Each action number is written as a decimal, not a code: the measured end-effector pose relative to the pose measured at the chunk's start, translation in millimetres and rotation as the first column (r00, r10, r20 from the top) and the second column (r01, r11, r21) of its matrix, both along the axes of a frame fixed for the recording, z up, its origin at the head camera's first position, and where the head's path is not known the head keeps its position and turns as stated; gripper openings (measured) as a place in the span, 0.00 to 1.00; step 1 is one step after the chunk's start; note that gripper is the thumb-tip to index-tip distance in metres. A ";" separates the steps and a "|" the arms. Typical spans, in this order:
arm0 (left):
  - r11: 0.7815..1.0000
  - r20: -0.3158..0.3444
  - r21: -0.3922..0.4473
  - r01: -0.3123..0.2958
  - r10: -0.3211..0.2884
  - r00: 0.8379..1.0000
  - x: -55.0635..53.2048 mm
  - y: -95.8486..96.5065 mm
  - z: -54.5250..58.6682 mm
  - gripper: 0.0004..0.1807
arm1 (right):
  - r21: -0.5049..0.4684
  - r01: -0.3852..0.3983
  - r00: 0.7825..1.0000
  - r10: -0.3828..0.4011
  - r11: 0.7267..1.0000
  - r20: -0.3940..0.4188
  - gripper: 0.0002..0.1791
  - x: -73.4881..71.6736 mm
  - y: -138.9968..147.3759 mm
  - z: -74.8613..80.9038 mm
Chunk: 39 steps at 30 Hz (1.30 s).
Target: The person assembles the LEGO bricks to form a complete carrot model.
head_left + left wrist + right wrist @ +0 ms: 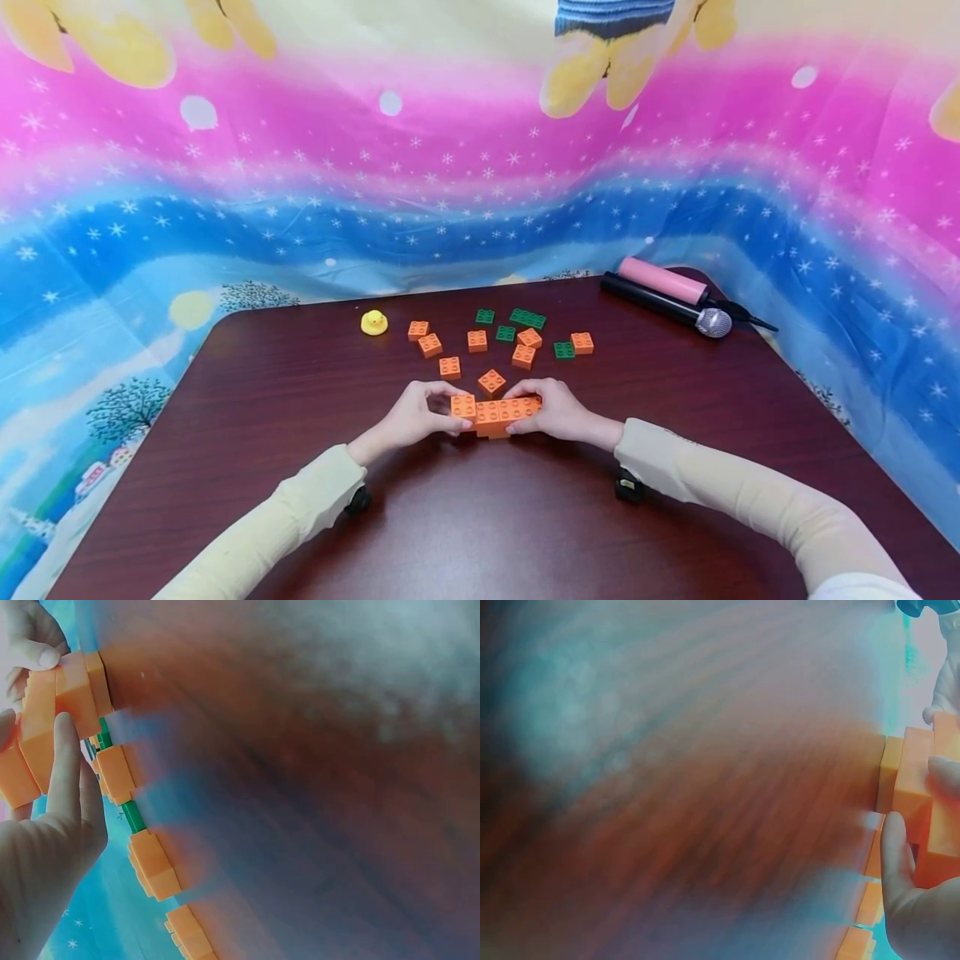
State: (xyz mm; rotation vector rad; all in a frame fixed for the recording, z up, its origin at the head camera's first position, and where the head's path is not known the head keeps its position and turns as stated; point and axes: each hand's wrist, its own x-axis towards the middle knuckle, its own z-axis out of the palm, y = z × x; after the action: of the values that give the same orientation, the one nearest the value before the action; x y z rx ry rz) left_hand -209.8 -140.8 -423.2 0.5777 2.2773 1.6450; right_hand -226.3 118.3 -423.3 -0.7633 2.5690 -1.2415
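An orange toy brick assembly is held low over the table in the head view, with a lower brick showing beneath its middle. My right hand grips its right end between thumb and fingers. At the left end, my left hand pinches a square orange brick that sits a little higher than the row beside it. In the left wrist view, the stepped sides of the bricks appear near the fingers. The right wrist view shows only part of the assembly, its far side cut off by the frame.
Several loose orange bricks and green bricks lie beyond the hands. A yellow rubber duck stands back left. A black microphone and a pink cylinder lie back right, before a patterned cloth backdrop.
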 end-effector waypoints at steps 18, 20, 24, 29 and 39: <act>0.958 -0.300 -0.281 -0.058 -0.030 0.954 -2.0 0.7 6.1 0.21 | 0.010 0.008 1.000 -0.008 1.000 -0.011 0.20 0.6 -0.3 0.0; 0.951 -0.325 -0.299 -0.072 -0.030 0.945 -1.4 1.4 6.7 0.22 | 0.011 0.012 1.000 -0.012 1.000 -0.010 0.20 1.3 -0.7 -0.2; 0.953 -0.331 -0.292 -0.076 -0.026 0.943 -0.5 2.5 5.1 0.22 | -0.001 0.005 1.000 -0.005 1.000 -0.022 0.22 1.7 -0.1 -0.3; 0.957 -0.336 -0.280 -0.082 -0.017 0.942 -0.8 3.5 2.9 0.21 | -0.020 0.009 0.999 -0.010 1.000 -0.036 0.22 0.0 2.6 -1.6; 0.958 -0.346 -0.274 -0.082 -0.019 0.938 -1.2 7.7 0.4 0.24 | -0.040 0.002 1.000 -0.003 0.999 -0.028 0.19 -2.1 3.7 -1.9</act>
State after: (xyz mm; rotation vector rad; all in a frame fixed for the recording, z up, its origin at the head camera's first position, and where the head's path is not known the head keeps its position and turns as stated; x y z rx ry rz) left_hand -211.0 -133.0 -422.8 0.8142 2.7230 1.2690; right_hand -228.4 122.0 -425.2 -0.7915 2.5749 -1.2959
